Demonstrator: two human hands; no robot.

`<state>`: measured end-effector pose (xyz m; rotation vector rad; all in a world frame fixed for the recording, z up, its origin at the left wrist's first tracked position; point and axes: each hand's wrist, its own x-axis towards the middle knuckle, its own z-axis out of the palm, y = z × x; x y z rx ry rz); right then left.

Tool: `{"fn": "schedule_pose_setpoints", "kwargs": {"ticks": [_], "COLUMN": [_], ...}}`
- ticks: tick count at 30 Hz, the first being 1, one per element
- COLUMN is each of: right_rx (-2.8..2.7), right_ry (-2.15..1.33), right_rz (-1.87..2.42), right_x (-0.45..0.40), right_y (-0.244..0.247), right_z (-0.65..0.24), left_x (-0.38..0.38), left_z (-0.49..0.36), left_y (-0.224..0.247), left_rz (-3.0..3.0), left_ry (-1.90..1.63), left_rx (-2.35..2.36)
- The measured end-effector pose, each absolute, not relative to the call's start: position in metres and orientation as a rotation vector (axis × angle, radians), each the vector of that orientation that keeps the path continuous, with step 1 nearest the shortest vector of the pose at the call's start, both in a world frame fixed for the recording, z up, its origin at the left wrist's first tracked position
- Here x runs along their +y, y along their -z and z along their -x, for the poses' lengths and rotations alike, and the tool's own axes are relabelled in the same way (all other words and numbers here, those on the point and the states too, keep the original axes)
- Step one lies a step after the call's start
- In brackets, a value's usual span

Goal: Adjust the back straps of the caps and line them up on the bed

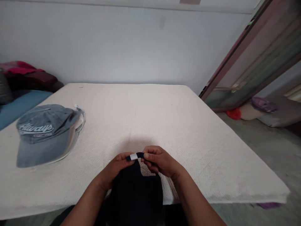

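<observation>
Pinching strap [140,155] of dark cap [137,197] between fingers [151,157] of left hand [117,165] and right hand [164,161], apparently adjusting it; next, likely needing steady tension.

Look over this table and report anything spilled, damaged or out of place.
No spill or damage shows on the table. Slightly untidy: the stacked caps at the left, their brims not lined up. The dark strap held in the left hand and right hand shows nothing odd.
</observation>
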<state>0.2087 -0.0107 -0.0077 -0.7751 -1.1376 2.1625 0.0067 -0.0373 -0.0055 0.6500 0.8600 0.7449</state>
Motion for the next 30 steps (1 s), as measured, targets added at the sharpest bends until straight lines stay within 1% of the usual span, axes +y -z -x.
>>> {"fn": "schedule_pose_setpoints", "kwargs": {"ticks": [6,13,19,25,30], "right_rx": [-1.019,-0.997,-1.005,-0.999,-1.017], "right_ry": [-2.287,-2.325,-2.297,-2.269,-2.259], "right_rz": [0.68,0.668,0.672,0.629,0.592], "right_x": [-0.0111,-0.0113,-0.0111,-0.0124,-0.0121], "right_y": [0.0057,0.0065,0.006,0.005,0.005], "right_z": [-0.2059,-0.2025,-0.2029,-0.1992,-0.1999], "left_x": [-0.0374,-0.0378,-0.0391,-0.0399,-0.0397], "left_z": [-0.005,-0.0059,-0.005,-0.0027,-0.0026], "left_y": [0.007,0.0059,0.0015,0.0075,0.0074], "left_rz": [-0.63,-0.707,-0.813,-0.849,-0.8], "left_ry": [-0.736,-0.712,-0.67,-0.741,-0.723], "left_rx": [0.99,1.097,0.976,1.094,1.036]}}
